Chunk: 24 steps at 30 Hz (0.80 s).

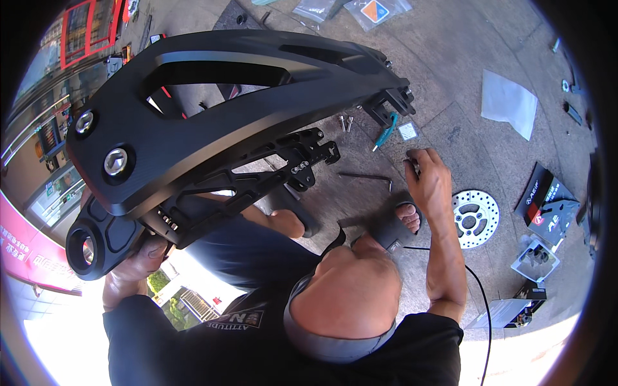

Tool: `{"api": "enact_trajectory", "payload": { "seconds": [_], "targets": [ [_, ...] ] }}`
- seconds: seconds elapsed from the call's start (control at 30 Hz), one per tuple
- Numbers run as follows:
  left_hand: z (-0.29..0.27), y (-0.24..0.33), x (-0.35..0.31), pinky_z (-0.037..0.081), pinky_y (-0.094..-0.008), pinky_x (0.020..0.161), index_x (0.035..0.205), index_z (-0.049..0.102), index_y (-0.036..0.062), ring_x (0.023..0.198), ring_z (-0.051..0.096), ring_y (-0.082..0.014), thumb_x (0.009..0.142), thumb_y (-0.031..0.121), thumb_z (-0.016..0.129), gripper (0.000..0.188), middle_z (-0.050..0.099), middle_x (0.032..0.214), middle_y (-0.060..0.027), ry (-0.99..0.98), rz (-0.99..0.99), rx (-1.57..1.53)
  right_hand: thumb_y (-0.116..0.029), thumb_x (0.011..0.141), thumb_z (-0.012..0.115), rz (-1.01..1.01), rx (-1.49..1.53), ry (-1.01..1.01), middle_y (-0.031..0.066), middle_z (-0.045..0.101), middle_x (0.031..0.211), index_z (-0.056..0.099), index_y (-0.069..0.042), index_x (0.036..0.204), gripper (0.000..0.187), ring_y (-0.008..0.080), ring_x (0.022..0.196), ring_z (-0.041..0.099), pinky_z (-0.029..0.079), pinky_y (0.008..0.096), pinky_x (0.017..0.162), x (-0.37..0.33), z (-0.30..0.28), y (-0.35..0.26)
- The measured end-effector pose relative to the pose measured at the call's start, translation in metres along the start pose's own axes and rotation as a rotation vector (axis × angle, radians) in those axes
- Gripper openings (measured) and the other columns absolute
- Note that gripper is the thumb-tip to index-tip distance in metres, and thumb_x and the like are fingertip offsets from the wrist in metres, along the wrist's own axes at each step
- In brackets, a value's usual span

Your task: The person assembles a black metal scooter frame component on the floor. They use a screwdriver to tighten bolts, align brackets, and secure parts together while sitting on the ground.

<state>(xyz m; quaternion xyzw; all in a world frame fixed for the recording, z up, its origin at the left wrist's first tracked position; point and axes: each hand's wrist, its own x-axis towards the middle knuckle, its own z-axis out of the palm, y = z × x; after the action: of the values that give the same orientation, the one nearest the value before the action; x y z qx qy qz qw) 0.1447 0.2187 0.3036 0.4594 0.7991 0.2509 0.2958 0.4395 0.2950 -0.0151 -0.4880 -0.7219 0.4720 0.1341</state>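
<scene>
A big black motorcycle swingarm (212, 138) with silver bolts fills the upper left of the head view, tilted. My left hand (149, 256) grips it from below at its lower end, the fingers partly hidden by the metal. Under its main beam shows a black bracket-like frame (241, 193) with cut-outs. To the right, apart from the swingarm, my right hand (430, 179) is raised with curled fingers. Something small and dark sits between thumb and fingers, too hidden to name. A teal-handled tool (385, 133) appears beside the swingarm's far end.
On the paved floor lie an L-shaped hex key (367, 176), two bolts (346, 123), a perforated brake disc (475, 219) and a white sheet (508, 103). Black boxes (546, 199) and a small clear tray (535, 260) stand at right. A black cable (484, 302) runs near my right arm.
</scene>
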Motion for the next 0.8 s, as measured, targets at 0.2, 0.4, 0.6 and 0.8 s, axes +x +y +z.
{"api": "enact_trajectory", "payload": {
  "seconds": [0.2, 0.4, 0.6, 0.8],
  "targets": [
    [0.004, 0.009, 0.003, 0.044, -0.0399, 0.100, 0.134, 0.040, 0.0034, 0.114, 0.056, -0.0254, 0.052, 0.028, 0.091, 0.100, 0.056, 0.124, -0.0117, -0.005, -0.012, -0.029, 0.001, 0.080, 0.063, -0.040, 0.190, 0.130, 0.0118, 0.060, 0.081, 0.062, 0.000, 0.095, 0.015, 0.0239, 0.068, 0.061, 0.048, 0.0322, 0.063, 0.003, -0.011, -0.014],
    [-0.017, 0.022, 0.014, 0.043, -0.0392, 0.100, 0.136, 0.038, 0.0036, 0.115, 0.056, -0.0245, 0.053, 0.019, 0.090, 0.099, 0.057, 0.123, -0.0115, -0.198, -0.106, 0.005, -0.002, 0.086, 0.062, 0.072, 1.215, -0.260, 0.0029, 0.062, 0.078, 0.062, 0.001, 0.101, 0.015, 0.0078, 0.068, 0.057, 0.047, 0.0236, 0.061, 0.022, 0.015, -0.079],
    [-0.018, 0.008, 0.011, 0.042, -0.0380, 0.100, 0.136, 0.036, 0.0007, 0.117, 0.055, -0.0235, 0.061, 0.016, 0.086, 0.091, 0.055, 0.125, -0.0131, -0.176, -0.145, 0.315, -0.003, 0.089, 0.062, -0.154, 1.837, -0.606, 0.0103, 0.066, 0.092, 0.060, 0.001, 0.106, 0.017, 0.0162, 0.075, 0.065, 0.054, 0.0280, 0.065, 0.053, 0.059, -0.183],
    [-0.023, 0.008, 0.023, 0.042, -0.0400, 0.101, 0.139, 0.028, 0.0011, 0.118, 0.054, -0.0235, 0.067, 0.012, 0.083, 0.091, 0.053, 0.124, -0.0140, -0.353, 0.125, 0.214, 0.001, 0.091, 0.058, -0.288, 2.039, -0.754, 0.0132, 0.065, 0.100, 0.058, 0.002, 0.110, 0.019, 0.0206, 0.085, 0.066, 0.055, 0.0319, 0.071, 0.055, 0.059, -0.222]
  ]
}}
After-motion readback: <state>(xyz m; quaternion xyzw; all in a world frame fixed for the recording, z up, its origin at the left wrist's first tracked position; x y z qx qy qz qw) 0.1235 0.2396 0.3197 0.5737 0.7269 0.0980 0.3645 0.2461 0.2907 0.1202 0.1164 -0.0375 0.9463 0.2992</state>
